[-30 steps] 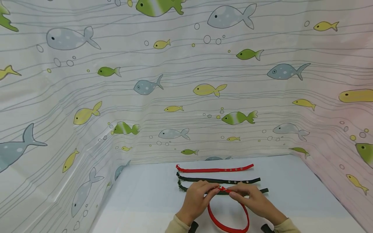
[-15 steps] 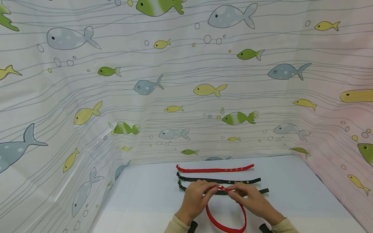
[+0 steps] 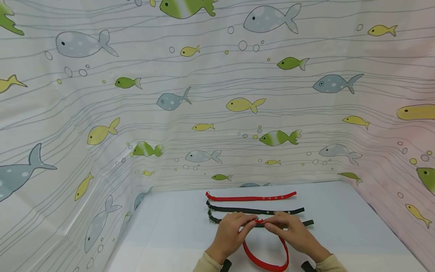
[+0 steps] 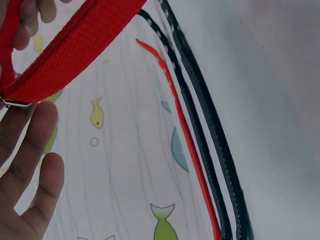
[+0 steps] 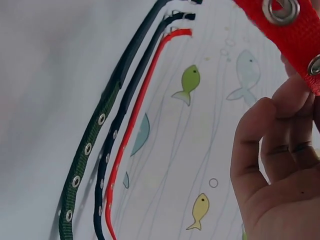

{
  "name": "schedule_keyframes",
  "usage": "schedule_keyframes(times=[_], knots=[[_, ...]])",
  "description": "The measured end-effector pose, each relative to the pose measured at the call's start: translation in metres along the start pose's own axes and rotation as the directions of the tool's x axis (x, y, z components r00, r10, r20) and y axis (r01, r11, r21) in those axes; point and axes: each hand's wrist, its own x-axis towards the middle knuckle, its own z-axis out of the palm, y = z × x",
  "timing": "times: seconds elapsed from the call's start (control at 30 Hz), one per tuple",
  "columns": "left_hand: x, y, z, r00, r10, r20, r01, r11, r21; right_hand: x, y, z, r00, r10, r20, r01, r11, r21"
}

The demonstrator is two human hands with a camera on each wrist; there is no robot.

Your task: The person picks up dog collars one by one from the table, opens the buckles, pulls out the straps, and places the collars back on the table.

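A red collar (image 3: 268,267) is bent into a loop, its two ends brought together between both hands. My left hand (image 3: 231,232) pinches the end with the metal buckle (image 4: 17,103); the wide red strap crosses the top of the left wrist view. Thumb and fingers of my right hand (image 3: 292,230) hold the other part of the strap, where metal eyelets (image 5: 282,10) show in the right wrist view. Fingertips of the two hands nearly meet in the head view. They partly hide the joined ends there.
Behind the hands, a red collar (image 3: 238,199), a dark collar (image 3: 238,209) and another dark collar (image 3: 308,223) lie stretched out side by side on the white table (image 3: 163,226). A fish-patterned sheet (image 3: 210,83) rises at the back and sides.
Both hands stay at about the same place, with small finger movements at the collar's ends. The red loop shifts slightly left, then a little back right. The laid-out collars have not moved.
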Motion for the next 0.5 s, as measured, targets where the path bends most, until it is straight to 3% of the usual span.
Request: schedule_keyframes(times=[0.23, 0.5], knots=[[-0.0005, -0.0027, -0.0007, 1.0, 0.006, -0.012, -0.006, 1.0, 0.005, -0.0017, 0.0017, -0.0034, 1.0, 0.007, 0.016, -0.008, 0.998, 0.058], [-0.0001, -0.0075, -0.0077, 1.0, -0.024, -0.018, 0.025, 0.999, 0.031, -0.0015, 0.0039, -0.0067, 0.997, 0.011, 0.078, -0.012, 1.0, 0.018]])
